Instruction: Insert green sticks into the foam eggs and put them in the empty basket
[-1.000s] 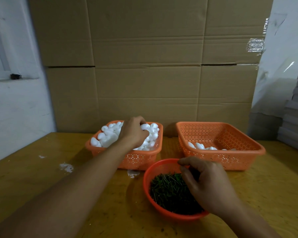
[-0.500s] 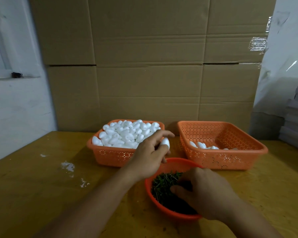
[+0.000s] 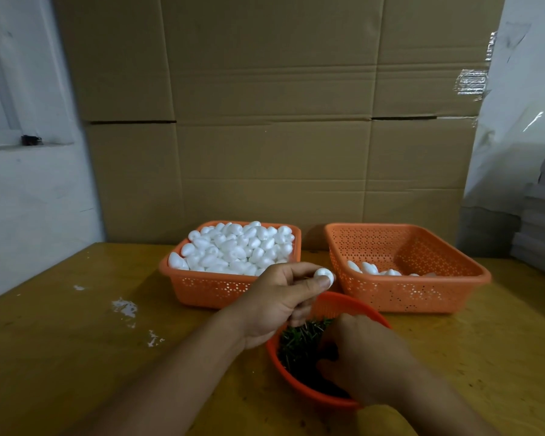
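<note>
From the head view, the left hand [image 3: 274, 302] pinches one foam egg [image 3: 323, 274] just above the round bowl's [image 3: 312, 393] far rim; the right hand [image 3: 364, 361], fingers curled down among the green sticks [image 3: 299, 343], lies directly near-side of it, its hold hidden. The egg's long axis is unclear.

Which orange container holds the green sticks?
The round bowl nearest the person, under the right hand. Both square baskets behind it hold only white foam eggs.

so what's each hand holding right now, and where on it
The left hand pinches one foam egg by its sides between thumb and fingertips. The right hand reaches into the green sticks; its grip is hidden.
</note>
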Motion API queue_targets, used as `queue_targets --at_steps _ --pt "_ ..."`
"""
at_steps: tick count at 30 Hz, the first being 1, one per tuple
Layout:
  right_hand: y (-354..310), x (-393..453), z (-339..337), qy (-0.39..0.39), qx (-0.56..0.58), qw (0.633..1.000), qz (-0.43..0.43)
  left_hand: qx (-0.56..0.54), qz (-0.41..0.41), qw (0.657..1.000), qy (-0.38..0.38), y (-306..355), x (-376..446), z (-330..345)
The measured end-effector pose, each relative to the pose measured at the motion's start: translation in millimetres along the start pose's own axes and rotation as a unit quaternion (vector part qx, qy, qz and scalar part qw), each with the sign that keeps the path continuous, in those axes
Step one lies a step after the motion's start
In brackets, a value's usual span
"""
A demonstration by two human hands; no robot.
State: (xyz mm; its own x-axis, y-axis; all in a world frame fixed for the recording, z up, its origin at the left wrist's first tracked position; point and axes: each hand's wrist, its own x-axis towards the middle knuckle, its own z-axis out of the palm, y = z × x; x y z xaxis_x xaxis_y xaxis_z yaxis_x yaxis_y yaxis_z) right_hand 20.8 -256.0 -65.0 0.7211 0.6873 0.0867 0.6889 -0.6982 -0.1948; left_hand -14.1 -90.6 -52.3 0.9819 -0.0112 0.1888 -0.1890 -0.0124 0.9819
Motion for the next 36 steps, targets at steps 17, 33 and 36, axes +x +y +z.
queue_targets --at_steps 17,33,36 --pt "1.5 -3.7 -9.8 -0.055 0.072 0.996 -0.024 -0.025 -0.002 0.999 0.023 -2.3 2.6 -3.1" --pt "-0.3 -3.5 -8.1 -0.058 0.081 0.994 -0.046 -0.101 -0.040 0.991 0.075 3.0 4.7 1.2" --pt "-0.8 -5.7 -8.6 -0.049 0.061 0.996 -0.040 -0.107 -0.043 0.990 0.078 2.2 5.4 -0.4"
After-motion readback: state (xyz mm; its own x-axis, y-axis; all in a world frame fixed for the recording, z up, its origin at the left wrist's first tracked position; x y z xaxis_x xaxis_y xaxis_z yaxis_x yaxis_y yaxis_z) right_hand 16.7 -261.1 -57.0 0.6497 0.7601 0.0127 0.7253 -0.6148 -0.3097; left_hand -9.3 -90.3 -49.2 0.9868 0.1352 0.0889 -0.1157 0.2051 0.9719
